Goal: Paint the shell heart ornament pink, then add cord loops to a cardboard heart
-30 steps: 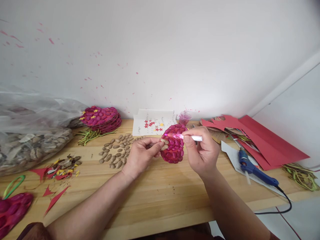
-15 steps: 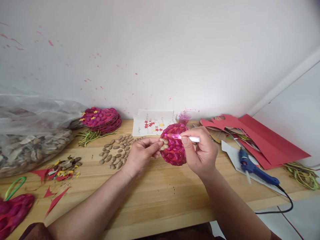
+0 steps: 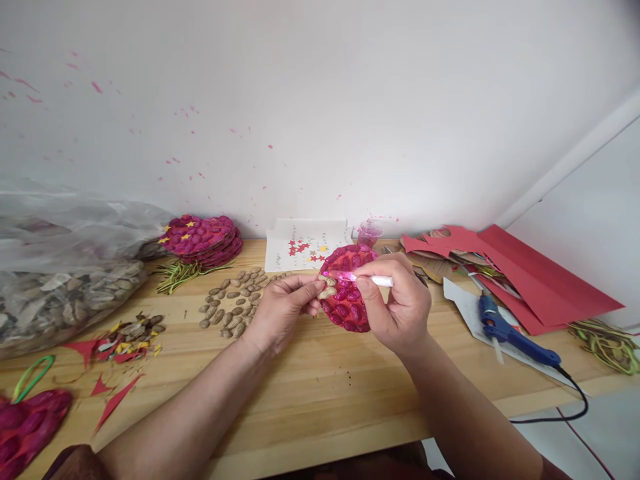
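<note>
A round disc (image 3: 347, 312) covered in peanuts, most of them coated magenta, is held up above the table. My left hand (image 3: 285, 303) pinches its left edge, where two peanuts (image 3: 327, 292) show bare tan shell. In my right hand (image 3: 400, 300) is a paintbrush (image 3: 375, 280) with a white handle, gripped between thumb and fingers. Its pink, wet-looking tip meets the disc near the upper bare peanut. My right hand hides the disc's right side.
Loose peanuts (image 3: 227, 310) lie left of my hands. Behind are stacked magenta discs (image 3: 200, 240), a paper with stars (image 3: 280, 247) and a pink-stained cup (image 3: 370, 233). A blue glue gun (image 3: 520, 343) and red card (image 3: 545, 273) lie right; a plastic bag of peanuts (image 3: 65, 287) stands left.
The brush in my right hand has moved slightly left and down, its tip now by the upper bare peanut. My left hand keeps its hold on the disc.
</note>
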{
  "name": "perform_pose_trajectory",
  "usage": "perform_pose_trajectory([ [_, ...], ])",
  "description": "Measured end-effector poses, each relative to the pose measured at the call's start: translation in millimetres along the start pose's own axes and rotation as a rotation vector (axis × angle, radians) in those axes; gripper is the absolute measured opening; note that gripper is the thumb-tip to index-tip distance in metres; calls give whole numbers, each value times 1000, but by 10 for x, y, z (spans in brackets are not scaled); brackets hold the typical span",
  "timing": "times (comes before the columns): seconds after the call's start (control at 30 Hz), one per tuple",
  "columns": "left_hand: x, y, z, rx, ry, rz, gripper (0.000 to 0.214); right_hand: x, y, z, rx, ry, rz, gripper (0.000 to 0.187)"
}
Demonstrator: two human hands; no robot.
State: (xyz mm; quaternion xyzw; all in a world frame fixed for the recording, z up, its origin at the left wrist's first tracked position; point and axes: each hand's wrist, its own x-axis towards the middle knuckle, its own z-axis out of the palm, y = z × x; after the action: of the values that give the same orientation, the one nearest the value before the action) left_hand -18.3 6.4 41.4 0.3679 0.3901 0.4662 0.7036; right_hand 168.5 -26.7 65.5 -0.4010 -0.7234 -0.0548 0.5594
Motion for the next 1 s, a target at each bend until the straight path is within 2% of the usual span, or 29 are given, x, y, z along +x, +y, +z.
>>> perform_pose_trajectory([
  [0.2,-7,11,16,7,1,-6,38,8,27,-9,-26,43,0,12],
  [0.37,5,1,13,8,12,-9,38,13,20,-17,-31,4,-5,9],
  [0.53,10,-15,-1,20,4,-9,40,10,36,-6,-58,40,14,9],
  [1.0,9,-15,4,-3,-5,0,36,10,10,17,-92,9,-16,7],
])
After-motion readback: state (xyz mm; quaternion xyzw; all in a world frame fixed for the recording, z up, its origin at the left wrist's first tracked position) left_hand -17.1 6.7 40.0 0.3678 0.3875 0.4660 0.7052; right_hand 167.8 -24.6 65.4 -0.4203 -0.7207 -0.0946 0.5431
